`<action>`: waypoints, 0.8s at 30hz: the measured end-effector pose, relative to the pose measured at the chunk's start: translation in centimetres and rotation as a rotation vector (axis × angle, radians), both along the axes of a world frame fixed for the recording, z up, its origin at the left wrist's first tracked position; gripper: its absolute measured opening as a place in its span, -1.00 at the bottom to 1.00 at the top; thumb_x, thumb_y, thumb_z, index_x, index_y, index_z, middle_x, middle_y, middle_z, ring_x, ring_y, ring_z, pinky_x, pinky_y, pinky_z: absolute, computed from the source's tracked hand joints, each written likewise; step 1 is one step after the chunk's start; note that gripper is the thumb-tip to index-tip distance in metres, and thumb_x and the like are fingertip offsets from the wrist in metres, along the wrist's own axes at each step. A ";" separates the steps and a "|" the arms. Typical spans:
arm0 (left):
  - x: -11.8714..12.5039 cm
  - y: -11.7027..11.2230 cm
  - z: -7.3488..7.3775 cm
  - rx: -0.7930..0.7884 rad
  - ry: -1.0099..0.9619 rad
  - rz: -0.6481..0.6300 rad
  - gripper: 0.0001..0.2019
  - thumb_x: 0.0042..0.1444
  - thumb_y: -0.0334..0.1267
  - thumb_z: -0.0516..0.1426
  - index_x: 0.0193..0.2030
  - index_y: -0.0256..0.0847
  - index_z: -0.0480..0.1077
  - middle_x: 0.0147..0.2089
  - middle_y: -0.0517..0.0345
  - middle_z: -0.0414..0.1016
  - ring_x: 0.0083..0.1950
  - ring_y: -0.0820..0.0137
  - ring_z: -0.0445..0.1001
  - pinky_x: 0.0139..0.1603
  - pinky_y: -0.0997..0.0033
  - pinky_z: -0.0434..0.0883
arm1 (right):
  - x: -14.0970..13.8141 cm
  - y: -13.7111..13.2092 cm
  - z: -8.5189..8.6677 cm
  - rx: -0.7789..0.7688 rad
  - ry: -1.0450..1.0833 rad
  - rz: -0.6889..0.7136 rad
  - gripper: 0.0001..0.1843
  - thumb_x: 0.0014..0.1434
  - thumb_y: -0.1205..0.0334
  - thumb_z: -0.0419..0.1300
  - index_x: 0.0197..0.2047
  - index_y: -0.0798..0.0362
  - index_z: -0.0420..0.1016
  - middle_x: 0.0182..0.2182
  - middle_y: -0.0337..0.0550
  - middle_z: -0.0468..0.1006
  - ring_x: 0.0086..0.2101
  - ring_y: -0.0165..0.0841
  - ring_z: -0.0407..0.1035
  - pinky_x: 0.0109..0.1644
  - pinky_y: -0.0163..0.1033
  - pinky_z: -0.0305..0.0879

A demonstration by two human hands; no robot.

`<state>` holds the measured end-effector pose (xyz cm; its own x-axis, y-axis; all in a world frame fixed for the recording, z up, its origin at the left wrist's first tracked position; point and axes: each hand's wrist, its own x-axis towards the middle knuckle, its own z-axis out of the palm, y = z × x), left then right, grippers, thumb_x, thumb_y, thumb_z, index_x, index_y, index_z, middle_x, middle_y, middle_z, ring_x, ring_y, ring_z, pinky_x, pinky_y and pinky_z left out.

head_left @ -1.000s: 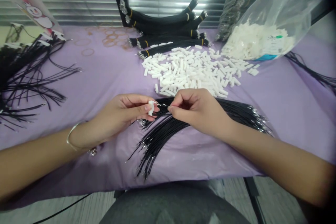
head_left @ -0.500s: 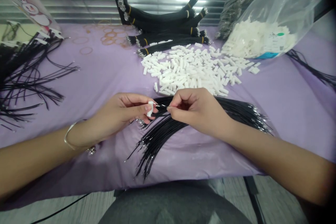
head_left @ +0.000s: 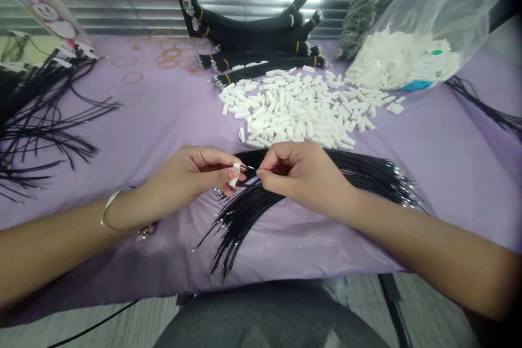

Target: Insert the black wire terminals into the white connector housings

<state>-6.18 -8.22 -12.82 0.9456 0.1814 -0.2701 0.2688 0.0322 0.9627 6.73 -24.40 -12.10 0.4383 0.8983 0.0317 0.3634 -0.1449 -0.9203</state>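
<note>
Between thumb and fingers, my left hand point(head_left: 204, 174) pinches a small white plastic connector housing point(head_left: 234, 174), tilted slightly. My right hand point(head_left: 293, 171) is closed on a thin black wire point(head_left: 249, 168), thumb against forefinger. The wire reaches across the short gap to the housing; whether its end is inside one of the slots is too small to tell. Under both hands lies a loose bundle of black wires point(head_left: 253, 204) with bare metal terminals at the ends. Just beyond my hands is a heap of white connector housings point(head_left: 297, 109).
Rubber-banded black wire bundles point(head_left: 253, 38) are stacked at the back by the blinds. A clear bag of white housings point(head_left: 402, 60) stands back right. To the left are wires with white connectors point(head_left: 36, 103), a printed cup point(head_left: 53, 16) and loose rubber bands point(head_left: 169, 57). Purple cloth point(head_left: 142, 109) covers the table.
The housing has turned a little and moved slightly down in my left hand. My right hand has come slightly left, and less bright metal shows on the wire between them.
</note>
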 end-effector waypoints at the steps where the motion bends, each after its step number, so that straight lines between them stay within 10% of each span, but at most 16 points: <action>1: 0.0 0.0 0.0 -0.009 0.011 0.005 -0.91 0.05 -0.32 0.21 -0.28 -0.23 0.52 -0.39 0.23 0.52 -0.42 0.60 0.45 -0.37 0.71 0.41 | 0.0 0.0 0.0 0.004 -0.001 -0.002 -0.94 -0.06 0.39 0.18 -0.54 0.18 0.40 -0.64 -0.32 0.37 -0.60 -0.61 0.17 -0.59 -0.51 0.06; 24: 0.3 -0.6 0.6 0.050 0.051 0.017 -0.93 0.02 -0.34 0.22 -0.33 -0.28 0.51 -0.44 0.19 0.54 -0.46 0.55 0.48 -0.39 0.68 0.44 | -0.8 0.4 -1.0 0.100 -0.208 -0.030 -0.91 -0.02 0.40 0.17 -0.53 0.17 0.41 -0.64 -0.32 0.34 -0.59 -0.59 0.16 -0.54 -0.47 0.07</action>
